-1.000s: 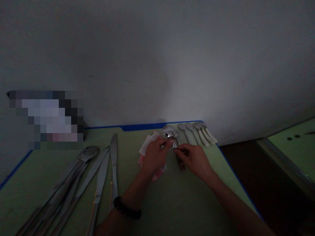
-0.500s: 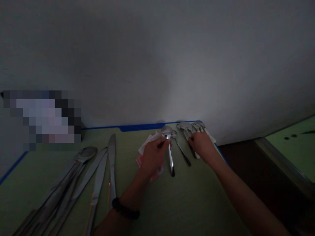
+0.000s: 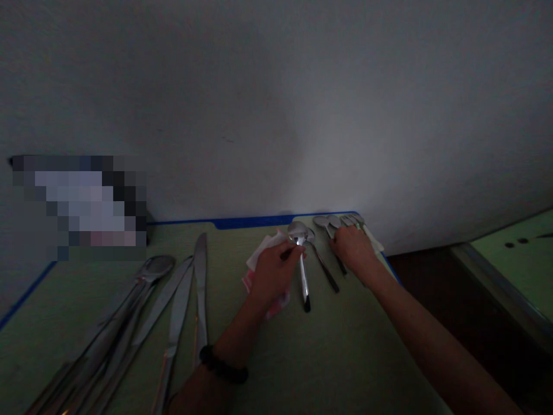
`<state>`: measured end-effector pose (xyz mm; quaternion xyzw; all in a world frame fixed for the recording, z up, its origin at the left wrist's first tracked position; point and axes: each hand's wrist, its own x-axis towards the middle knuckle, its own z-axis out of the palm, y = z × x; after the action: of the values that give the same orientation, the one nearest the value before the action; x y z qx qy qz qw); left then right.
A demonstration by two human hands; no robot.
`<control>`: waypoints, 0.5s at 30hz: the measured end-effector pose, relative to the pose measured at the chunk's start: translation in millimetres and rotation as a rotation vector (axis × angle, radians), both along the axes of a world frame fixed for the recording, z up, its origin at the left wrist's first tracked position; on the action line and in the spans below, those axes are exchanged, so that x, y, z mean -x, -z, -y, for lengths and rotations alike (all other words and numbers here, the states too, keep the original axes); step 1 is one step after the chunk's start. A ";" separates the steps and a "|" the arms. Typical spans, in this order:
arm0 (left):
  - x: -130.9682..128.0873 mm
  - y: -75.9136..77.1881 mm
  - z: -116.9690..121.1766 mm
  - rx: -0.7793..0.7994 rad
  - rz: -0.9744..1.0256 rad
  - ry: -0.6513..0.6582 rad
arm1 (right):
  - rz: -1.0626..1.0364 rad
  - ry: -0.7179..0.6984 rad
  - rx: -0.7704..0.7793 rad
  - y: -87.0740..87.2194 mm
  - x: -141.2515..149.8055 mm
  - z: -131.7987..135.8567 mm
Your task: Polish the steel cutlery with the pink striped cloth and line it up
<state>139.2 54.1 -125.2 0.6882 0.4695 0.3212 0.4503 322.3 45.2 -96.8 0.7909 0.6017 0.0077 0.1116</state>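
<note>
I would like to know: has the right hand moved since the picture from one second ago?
Yes. Judged against the blue table edge, the right hand has moved toward the back and to the right, away from the left hand.

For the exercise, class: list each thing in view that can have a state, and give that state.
Shiny silver metal spoon: pinched near its bowl
Left hand: closed on that spoon
Right hand: over cutlery, grip hidden
White-and-pink sheet: crumpled, partly behind left hand
Long silver metal knives: lying fanned
Long silver metal spoons: bunched, overlapping
Silver metal forks: lying, partly hidden
Black bracelet: worn
</note>
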 end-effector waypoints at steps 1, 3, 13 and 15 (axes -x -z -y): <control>0.0 0.4 -0.1 0.000 0.002 0.002 | -0.001 0.003 0.003 0.3 0.2 -0.2; 0.0 0.8 -0.4 0.000 0.004 0.000 | -0.005 0.006 0.008 1.3 0.2 -0.4; 0.0 -1.9 -0.8 0.003 -0.007 -0.005 | -0.018 0.004 0.008 2.7 -0.2 10.7; -0.2 -2.2 -0.5 0.008 -0.013 -0.005 | -0.024 0.003 0.011 2.4 -0.1 12.6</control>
<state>139.4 54.6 -123.1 0.6873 0.4752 0.3158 0.4495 322.5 32.6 -99.3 0.7913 0.6016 -0.0051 0.1086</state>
